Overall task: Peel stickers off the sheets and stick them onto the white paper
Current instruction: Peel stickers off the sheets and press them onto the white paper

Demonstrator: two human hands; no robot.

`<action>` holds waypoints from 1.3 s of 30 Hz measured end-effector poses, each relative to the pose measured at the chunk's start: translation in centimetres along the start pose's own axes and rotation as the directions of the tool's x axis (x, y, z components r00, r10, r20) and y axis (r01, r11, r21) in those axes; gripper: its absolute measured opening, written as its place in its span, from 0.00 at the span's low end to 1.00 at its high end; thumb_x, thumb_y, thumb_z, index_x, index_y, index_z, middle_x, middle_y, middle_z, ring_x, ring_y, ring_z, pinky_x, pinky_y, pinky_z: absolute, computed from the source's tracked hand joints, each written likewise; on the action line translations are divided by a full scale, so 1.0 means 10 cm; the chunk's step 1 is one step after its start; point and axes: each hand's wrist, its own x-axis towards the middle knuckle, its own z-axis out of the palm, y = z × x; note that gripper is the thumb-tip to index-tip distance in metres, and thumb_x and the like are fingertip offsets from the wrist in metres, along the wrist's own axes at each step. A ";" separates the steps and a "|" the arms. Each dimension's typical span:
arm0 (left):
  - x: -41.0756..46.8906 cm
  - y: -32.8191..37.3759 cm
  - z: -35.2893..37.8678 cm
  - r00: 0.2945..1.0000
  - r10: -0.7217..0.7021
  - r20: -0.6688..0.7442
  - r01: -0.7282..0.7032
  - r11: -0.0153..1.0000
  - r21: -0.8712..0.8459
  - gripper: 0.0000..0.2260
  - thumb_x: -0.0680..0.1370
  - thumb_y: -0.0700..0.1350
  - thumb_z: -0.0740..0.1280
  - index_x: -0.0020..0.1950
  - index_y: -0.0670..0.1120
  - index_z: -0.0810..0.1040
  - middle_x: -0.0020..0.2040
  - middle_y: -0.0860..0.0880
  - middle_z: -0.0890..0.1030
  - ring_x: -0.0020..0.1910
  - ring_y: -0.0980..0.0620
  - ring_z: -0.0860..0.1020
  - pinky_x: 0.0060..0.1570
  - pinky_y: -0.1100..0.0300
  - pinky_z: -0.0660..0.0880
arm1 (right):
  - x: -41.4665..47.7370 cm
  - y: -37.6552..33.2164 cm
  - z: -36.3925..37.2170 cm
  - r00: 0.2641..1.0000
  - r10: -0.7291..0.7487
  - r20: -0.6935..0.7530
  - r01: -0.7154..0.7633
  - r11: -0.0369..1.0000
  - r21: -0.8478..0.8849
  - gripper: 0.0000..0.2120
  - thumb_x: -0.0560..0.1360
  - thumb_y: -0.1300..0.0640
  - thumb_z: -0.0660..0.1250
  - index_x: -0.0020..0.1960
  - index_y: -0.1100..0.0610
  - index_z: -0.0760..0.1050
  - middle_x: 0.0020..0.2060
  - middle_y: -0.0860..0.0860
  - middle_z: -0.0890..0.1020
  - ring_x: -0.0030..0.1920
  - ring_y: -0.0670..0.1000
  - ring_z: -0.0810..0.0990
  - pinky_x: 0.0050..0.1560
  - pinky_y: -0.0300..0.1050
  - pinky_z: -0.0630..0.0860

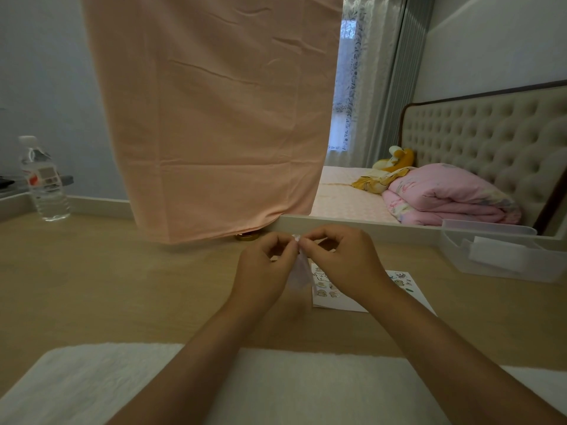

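Your left hand [264, 266] and right hand [340, 259] meet at centre frame. Both pinch the top edge of a small translucent sheet [299, 273], which hangs between them above the counter [122, 286]. The white paper [333, 303] lies just right of centre, partly under your right wrist, with several stickers on it. Pull too fast and the sticker may tear or fold onto itself, and your wrist could drag the paper askew. The bottle [44, 179] at far left has a label, but nothing on it is legible.
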 end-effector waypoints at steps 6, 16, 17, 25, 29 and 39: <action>0.00 0.05 -0.01 0.979 -0.182 0.096 0.200 0.952 -0.230 0.07 0.80 0.43 0.68 0.48 0.40 0.84 0.46 0.45 0.86 0.48 0.49 0.85 0.47 0.58 0.82 | 0.00 0.03 -0.02 0.990 -0.134 0.041 0.138 0.986 -0.097 0.05 0.75 0.57 0.75 0.50 0.51 0.87 0.42 0.43 0.86 0.43 0.41 0.83 0.43 0.34 0.79; 0.02 -0.02 0.00 0.993 -0.111 0.047 0.116 0.986 -0.116 0.06 0.80 0.40 0.68 0.50 0.40 0.84 0.45 0.46 0.85 0.48 0.48 0.84 0.49 0.57 0.82 | -0.01 0.00 -0.01 0.986 -0.157 0.052 0.164 0.972 -0.170 0.06 0.76 0.58 0.73 0.51 0.51 0.87 0.41 0.42 0.85 0.41 0.41 0.82 0.43 0.35 0.79; 0.02 -0.02 0.00 0.994 -0.099 0.040 0.102 0.989 -0.106 0.05 0.80 0.39 0.68 0.49 0.41 0.84 0.45 0.46 0.85 0.48 0.48 0.84 0.49 0.57 0.83 | -0.02 -0.01 -0.02 0.993 -0.112 0.048 0.118 0.983 -0.142 0.06 0.76 0.58 0.73 0.51 0.51 0.87 0.39 0.40 0.84 0.41 0.40 0.82 0.42 0.32 0.78; 0.01 -0.03 0.03 0.999 -0.044 0.014 0.045 0.999 -0.028 0.04 0.79 0.40 0.69 0.48 0.46 0.84 0.44 0.51 0.85 0.48 0.50 0.83 0.55 0.43 0.80 | -0.02 -0.06 0.00 0.994 0.105 0.025 -0.105 0.994 0.016 0.06 0.75 0.58 0.72 0.45 0.50 0.87 0.36 0.43 0.86 0.39 0.43 0.84 0.44 0.44 0.83; 0.02 -0.06 0.03 1.000 -0.025 -0.009 0.025 1.000 -0.014 0.04 0.78 0.39 0.70 0.48 0.45 0.84 0.44 0.51 0.85 0.48 0.51 0.83 0.54 0.42 0.80 | -0.02 -0.06 0.04 0.984 0.172 0.042 -0.174 0.982 0.069 0.07 0.75 0.58 0.71 0.42 0.51 0.87 0.36 0.45 0.86 0.40 0.46 0.85 0.47 0.52 0.84; 0.00 -0.07 0.05 0.999 -0.037 -0.019 0.037 0.999 -0.024 0.05 0.78 0.40 0.69 0.46 0.48 0.84 0.43 0.51 0.84 0.48 0.49 0.83 0.53 0.43 0.81 | -0.01 -0.08 0.03 0.969 0.241 0.063 -0.247 0.960 0.130 0.05 0.75 0.55 0.73 0.43 0.49 0.87 0.37 0.46 0.87 0.43 0.47 0.86 0.49 0.56 0.84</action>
